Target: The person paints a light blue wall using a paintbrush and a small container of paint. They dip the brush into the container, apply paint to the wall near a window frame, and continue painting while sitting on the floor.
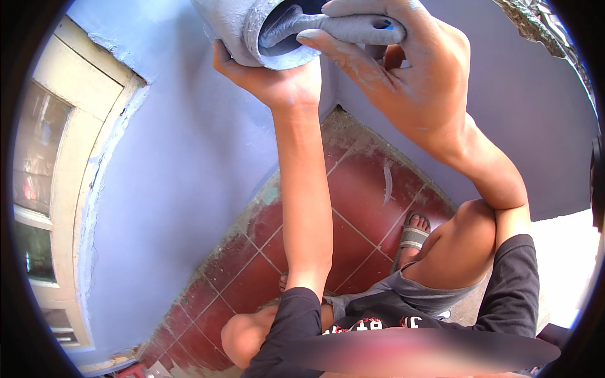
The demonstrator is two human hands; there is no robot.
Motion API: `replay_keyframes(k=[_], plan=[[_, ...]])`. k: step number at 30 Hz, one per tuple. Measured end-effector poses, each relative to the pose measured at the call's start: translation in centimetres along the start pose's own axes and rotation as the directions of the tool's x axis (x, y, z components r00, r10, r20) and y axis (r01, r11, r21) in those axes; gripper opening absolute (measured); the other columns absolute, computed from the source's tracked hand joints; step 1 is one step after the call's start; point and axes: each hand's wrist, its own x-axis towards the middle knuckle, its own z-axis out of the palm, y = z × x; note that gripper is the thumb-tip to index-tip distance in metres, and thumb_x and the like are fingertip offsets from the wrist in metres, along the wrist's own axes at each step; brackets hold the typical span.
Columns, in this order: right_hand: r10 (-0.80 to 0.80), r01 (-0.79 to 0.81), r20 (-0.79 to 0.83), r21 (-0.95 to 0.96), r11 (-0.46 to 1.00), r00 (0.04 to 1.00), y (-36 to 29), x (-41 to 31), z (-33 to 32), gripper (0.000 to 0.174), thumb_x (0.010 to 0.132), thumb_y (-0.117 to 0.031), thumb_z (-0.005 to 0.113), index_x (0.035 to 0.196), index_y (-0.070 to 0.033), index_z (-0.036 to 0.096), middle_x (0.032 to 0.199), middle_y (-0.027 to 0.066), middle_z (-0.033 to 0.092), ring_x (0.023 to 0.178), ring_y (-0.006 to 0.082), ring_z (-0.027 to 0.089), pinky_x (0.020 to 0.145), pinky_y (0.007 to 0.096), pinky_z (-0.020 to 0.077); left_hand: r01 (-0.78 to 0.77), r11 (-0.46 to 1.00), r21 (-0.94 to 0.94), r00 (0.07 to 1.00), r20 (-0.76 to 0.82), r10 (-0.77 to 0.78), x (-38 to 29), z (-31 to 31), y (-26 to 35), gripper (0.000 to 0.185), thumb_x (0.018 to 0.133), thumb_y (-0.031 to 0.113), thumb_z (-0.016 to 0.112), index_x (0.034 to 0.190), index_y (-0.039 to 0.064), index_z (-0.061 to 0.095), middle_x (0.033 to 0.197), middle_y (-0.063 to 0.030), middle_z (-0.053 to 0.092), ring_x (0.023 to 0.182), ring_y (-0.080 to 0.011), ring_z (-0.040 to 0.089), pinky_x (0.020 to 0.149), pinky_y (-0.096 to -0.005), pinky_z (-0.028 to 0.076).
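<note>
At the top of the view, my left hand [283, 85] holds up a round container [231, 28] crusted with pale blue-grey paint, its mouth turned towards me. My right hand [425, 71] grips the paint-covered handle of a brush [350, 29] between thumb and fingers, near a hole in the handle's end. The brush's lower part reaches inside the container's mouth; its bristles are hidden there. Paint smears mark the thumb and fingers of my right hand.
Pale blue walls [189, 141] meet in a corner ahead, above a red tiled floor [359, 208] with stained edges. A cream wooden frame with glass panes [42, 151] stands at the left. Broken masonry [534, 23] shows at the upper right. My bent knees and a sandalled foot are below.
</note>
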Motion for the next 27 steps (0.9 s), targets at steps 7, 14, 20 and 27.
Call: replay_keyframes(k=[7, 14, 20, 27], plan=[[0.065, -0.077, 0.148, 0.071, 0.995, 0.987, 0.6, -0.5, -0.3, 0.027, 0.088, -0.012, 0.082, 0.098, 0.001, 0.059, 0.074, 0.0154, 0.069, 0.064, 0.0335, 0.071, 0.058, 0.0368, 0.0559, 0.116, 0.985, -0.126, 0.993, -0.024, -0.12, -0.8, -2.1, -0.8, 0.048, 0.1, 0.045, 0.039, 0.126, 0.011, 0.061, 0.123, -0.0094, 0.067, 0.117, -0.0253, 0.064, 0.095, -0.0451, 0.053], [0.356, -0.396, 0.307, 0.078, 0.915, 0.883, -2.1, 2.6, -3.2, 0.025, 0.094, -0.014, 0.078, 0.092, 0.002, 0.059, 0.064, 0.013, 0.067, 0.053, 0.0176, 0.064, 0.049, 0.0294, 0.0468, 0.048, 0.999, -0.009, 0.999, 0.005, -0.048, -1.2, 0.7, -1.7, 0.053, 0.099, 0.047, 0.04, 0.134, 0.012, 0.06, 0.133, -0.01, 0.063, 0.123, -0.0287, 0.061, 0.103, -0.0503, 0.049], [0.374, -0.354, 0.273, -0.12, 0.927, 0.886, -2.0, 2.5, -3.8, 0.028, 0.096, -0.018, 0.077, 0.084, 0.001, 0.061, 0.06, 0.0059, 0.063, 0.049, 0.0061, 0.05, 0.045, 0.0247, 0.0351, 0.021, 0.972, -0.233, 0.997, -0.071, -0.039, -1.1, -0.7, -2.2, 0.069, 0.101, 0.062, 0.041, 0.146, 0.011, 0.053, 0.14, -0.0151, 0.063, 0.13, -0.0339, 0.059, 0.113, -0.0532, 0.046], [0.573, -0.564, 0.279, -0.121, 0.817, 0.77, 0.1, 2.9, -5.4, 0.033, 0.098, -0.029, 0.077, 0.081, -0.003, 0.066, 0.062, -0.0014, 0.06, 0.052, 0.0022, 0.047, 0.046, 0.0223, 0.0302, 0.155, 0.936, -0.315, 0.974, -0.109, -0.198, -2.2, -0.4, -1.7, 0.05, 0.099, 0.043, 0.043, 0.132, 0.012, 0.063, 0.133, -0.0075, 0.064, 0.126, -0.029, 0.057, 0.107, -0.0518, 0.046]])
